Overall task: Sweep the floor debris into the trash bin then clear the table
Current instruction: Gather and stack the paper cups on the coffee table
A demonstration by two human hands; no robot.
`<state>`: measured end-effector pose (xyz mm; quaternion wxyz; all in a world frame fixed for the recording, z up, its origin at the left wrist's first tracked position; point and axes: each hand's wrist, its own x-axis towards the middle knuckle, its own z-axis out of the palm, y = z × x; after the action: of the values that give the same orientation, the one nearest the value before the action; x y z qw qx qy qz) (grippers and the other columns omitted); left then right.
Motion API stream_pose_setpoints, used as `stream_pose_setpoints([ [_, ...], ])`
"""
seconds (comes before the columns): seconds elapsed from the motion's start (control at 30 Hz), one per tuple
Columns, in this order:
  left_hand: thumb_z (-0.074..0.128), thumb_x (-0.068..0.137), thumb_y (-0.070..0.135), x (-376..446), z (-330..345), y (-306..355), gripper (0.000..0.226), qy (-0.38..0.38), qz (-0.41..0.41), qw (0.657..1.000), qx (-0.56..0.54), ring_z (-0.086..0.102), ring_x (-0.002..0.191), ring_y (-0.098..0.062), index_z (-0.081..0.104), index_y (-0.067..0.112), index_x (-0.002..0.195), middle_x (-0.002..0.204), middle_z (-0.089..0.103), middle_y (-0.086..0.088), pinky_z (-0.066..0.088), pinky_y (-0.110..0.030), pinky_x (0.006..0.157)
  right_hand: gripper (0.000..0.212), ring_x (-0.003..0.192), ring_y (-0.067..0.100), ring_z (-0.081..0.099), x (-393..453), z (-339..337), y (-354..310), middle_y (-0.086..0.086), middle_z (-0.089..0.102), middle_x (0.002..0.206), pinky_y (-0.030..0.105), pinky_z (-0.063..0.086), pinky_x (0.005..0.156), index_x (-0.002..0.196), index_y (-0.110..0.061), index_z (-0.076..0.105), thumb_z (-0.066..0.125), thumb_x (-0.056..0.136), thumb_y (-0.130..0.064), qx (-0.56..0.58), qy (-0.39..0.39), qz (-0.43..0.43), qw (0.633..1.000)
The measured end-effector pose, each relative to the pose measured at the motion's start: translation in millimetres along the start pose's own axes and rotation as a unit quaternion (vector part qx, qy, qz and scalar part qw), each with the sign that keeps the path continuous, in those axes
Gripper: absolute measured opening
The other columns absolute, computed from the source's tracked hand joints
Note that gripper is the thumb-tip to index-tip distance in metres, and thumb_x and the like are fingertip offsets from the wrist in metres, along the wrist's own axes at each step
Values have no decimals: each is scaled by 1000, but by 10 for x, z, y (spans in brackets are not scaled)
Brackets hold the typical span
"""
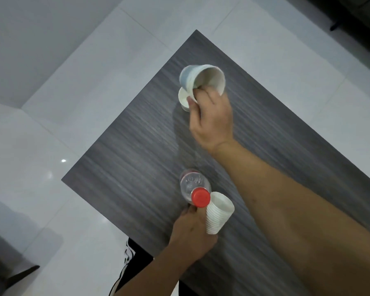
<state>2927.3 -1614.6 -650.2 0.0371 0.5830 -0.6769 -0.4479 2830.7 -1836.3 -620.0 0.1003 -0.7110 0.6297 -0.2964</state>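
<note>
A: Status on the sweep-then-clear job?

B: Looks like the clearing half is running. The left hand (190,233) is gripping a clear bottle with a red cap (193,190) plus a stack of white cups (218,212), both held just above the near edge of the desk (124,167). The right hand (212,120) is pinching the rim of a tilted paper cup (201,80), lifted over the far part of the desk.

A: What's left on the desk?

B: One small white cup (183,99), sitting right under the tilted one. Nothing else showing on the surface, so I'm judging clearing as nearly done.

A: Sweep part finished?

B: Can't confirm. The visible floor tiles (73,92) are looking clean, but no bin, broom or dustpan is in frame.

A: Anything else unclear?

B: The right fingers are partly covering the small cup, so touching or apart, I can't tell. The picture is blurring around the held cup. Whether the bottle is holding liquid is hard to read.
</note>
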Motion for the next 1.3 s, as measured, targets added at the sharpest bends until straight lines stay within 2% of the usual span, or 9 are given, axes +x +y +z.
stream_pose_setpoints([
  [0.13, 69, 70, 36, -26, -23, -41, 87, -3, -17, 1000, 17, 66, 91, -27, 31, 25, 147, 118, 62, -5, 56, -33, 76, 34, 89, 39, 62, -28, 246, -15, 7, 61, 118, 36, 38, 63, 109, -7, 61, 40, 106, -33, -62, -239, 40, 968],
  [0.3, 64, 65, 38, -79, -57, -161, 97, -21, -21, 999, 24, 65, 90, -23, 14, 31, 147, 116, 62, -1, 54, -32, 74, 23, 93, 35, 61, -93, 228, 103, 8, 60, 117, 35, 33, 66, 112, -15, 59, 42, 101, -25, -82, -251, 98, 959],
  [0.57, 63, 70, 38, -125, -44, -249, 95, -9, -37, 999, 16, 62, 101, -22, 6, 38, 146, 123, 58, 4, 52, -37, 84, 41, 113, 39, 52, -175, 220, 403, 5, 38, 147, 46, 46, 83, 139, -13, 46, 51, 101, -27, -148, -314, 153, 925],
  [0.73, 68, 67, 39, -220, -141, -241, 102, -35, -78, 996, 9, 63, 97, -27, 1, 45, 144, 112, 62, 1, 52, -39, 80, 27, 103, 42, 60, -224, 173, 421, 11, 55, 127, 38, 42, 73, 120, -10, 61, 54, 94, -14, -118, -265, 203, 935],
  [0.9, 76, 67, 34, -259, -246, -120, 116, -80, -87, 992, 46, 60, 107, -33, -5, 40, 151, 122, 62, -5, 49, -38, 86, 23, 93, 35, 67, -868, -426, 304, 14, 71, 101, 36, 54, 78, 104, -13, 72, 66, 86, -26, -11, -342, 345, 874],
  [1.0, 75, 67, 35, -315, -254, -52, 114, -77, -85, 990, 83, 60, 108, -33, -2, 40, 150, 123, 61, -5, 47, -37, 83, 8, 66, 14, 60, -1463, -886, 209, -6, 63, 68, 26, 48, 62, 82, -19, 66, 71, 85, -25, 116, -195, 414, 881],
  [1.07, 72, 65, 35, -353, -251, 17, 105, -53, -88, 990, 96, 62, 101, -34, 6, 42, 147, 116, 64, -5, 48, -37, 78, 3, 69, 11, 59, -1765, -1088, 81, -8, 65, 71, 22, 46, 64, 87, -18, 71, 73, 86, -20, 196, -176, 438, 860],
  [1.17, 68, 67, 34, -409, -252, 137, 87, -19, -64, 991, 117, 65, 86, -34, 20, 37, 139, 97, 68, -4, 44, -33, 66, 11, 90, 27, 65, -2082, -1112, -151, 8, 70, 88, 35, 48, 78, 91, -14, 74, 69, 90, -23, 213, -300, 437, 821],
  [1.3, 70, 69, 33, -618, -329, 98, 67, -15, -71, 991, 109, 66, 80, -33, 28, 31, 122, 88, 68, -2, 47, -35, 63, 50, 91, 31, 62, -2124, -1100, -483, 9, 68, 91, 37, 50, 80, 91, -19, 69, 47, 91, -64, 177, -447, 358, 800],
])
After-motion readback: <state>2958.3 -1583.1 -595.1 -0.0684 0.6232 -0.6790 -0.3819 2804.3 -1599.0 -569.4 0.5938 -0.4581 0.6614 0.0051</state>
